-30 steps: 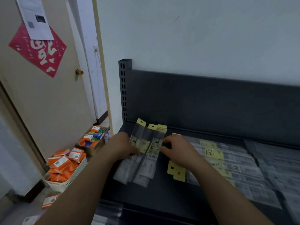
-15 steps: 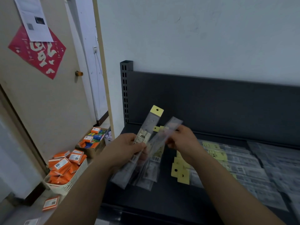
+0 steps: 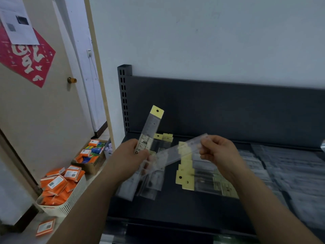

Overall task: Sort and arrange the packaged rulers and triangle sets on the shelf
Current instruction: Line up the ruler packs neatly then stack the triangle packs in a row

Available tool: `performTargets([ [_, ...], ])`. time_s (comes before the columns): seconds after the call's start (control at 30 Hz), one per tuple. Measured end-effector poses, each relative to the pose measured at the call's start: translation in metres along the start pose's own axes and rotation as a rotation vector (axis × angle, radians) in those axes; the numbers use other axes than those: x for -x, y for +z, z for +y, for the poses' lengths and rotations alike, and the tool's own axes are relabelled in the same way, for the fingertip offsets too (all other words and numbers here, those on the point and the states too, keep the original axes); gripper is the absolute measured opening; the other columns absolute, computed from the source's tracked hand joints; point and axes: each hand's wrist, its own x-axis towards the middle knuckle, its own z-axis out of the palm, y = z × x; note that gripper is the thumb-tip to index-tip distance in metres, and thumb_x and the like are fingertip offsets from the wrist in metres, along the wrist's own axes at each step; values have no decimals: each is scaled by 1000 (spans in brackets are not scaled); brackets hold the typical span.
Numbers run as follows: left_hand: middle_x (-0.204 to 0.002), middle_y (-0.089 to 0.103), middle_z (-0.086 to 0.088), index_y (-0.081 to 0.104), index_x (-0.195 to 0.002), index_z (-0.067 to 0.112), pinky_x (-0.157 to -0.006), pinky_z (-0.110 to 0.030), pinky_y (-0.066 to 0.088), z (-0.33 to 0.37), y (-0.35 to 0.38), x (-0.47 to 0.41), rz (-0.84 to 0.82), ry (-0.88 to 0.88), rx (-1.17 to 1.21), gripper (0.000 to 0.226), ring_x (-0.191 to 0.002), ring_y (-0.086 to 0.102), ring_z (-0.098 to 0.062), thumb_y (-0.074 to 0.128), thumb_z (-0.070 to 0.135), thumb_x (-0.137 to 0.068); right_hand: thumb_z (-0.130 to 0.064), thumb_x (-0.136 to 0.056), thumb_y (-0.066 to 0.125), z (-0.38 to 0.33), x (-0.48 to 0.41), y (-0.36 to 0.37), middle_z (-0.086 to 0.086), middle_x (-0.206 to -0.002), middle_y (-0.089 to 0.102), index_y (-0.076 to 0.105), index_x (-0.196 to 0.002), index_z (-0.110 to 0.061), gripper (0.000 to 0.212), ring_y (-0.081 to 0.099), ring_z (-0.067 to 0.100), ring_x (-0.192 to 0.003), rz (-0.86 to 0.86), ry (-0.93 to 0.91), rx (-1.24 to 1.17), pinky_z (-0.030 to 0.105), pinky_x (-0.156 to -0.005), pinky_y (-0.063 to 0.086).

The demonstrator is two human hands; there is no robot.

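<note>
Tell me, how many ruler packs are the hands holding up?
2. The yellow-tabbed pack stands nearly upright in the left hand; the clear pack slants across, pinched by the right hand. A hand may hide another.

ruler pack (image 3: 175, 153) blurred, shelf (image 3: 175, 205) cropped right

Probably a stationery shop's stockroom: dark metal shelf (image 3: 228, 110), packaged rulers (image 3: 207, 180), basket (image 3: 66, 206) of orange boxes.
</note>
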Motion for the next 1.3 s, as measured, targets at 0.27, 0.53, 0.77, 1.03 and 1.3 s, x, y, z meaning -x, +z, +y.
performTargets([
  [0.27, -74, 66, -11, 59, -102, 5, -51, -27, 55, 19, 54, 14, -72, -54, 285, 13, -56, 60, -15, 53, 1, -92, -2, -94, 54, 10, 35, -72, 10, -74, 62, 54, -120, -12, 28, 59, 12, -55, 169, -58, -134, 24, -55, 55],
  [0.53, -66, 59, -6, 64, -93, 8, -46, -15, 45, 63, 138, 38, -177, 68, 178, 13, -44, 52, -5, 72, 10, -83, 2, -92, 53, 4, 73, -178, 11, -69, 63, 58, -109, -11, 22, 56, 11, -49, 244, -57, -111, 21, -47, 52],
  [0.77, -61, 61, -4, 64, -87, 7, -44, -15, 43, 100, 240, 68, -288, 76, 79, 17, -44, 54, -7, 76, 15, -79, -8, -87, 66, 8, 108, -311, 6, -77, 65, 66, -102, -15, 17, 54, 15, -64, 268, -14, 353, 26, -61, 44],
  [1.03, -76, 69, -13, 63, -88, 9, -58, -30, 57, 121, 315, 88, -311, 78, -90, 20, -56, 62, -16, 78, 16, -77, -17, -84, 72, 29, 128, -391, 7, -87, 70, 66, -95, -24, 14, 65, 19, -78, 214, -9, 689, 29, -71, 48],
  [1.3, -76, 68, -12, 58, -87, 9, -63, -37, 60, 122, 330, 93, -217, 44, -184, 23, -65, 67, -22, 78, 18, -78, -19, -86, 68, 37, 125, -399, 0, -85, 62, 64, -93, -22, 8, 58, 12, -74, 156, -39, 920, 22, -64, 43],
])
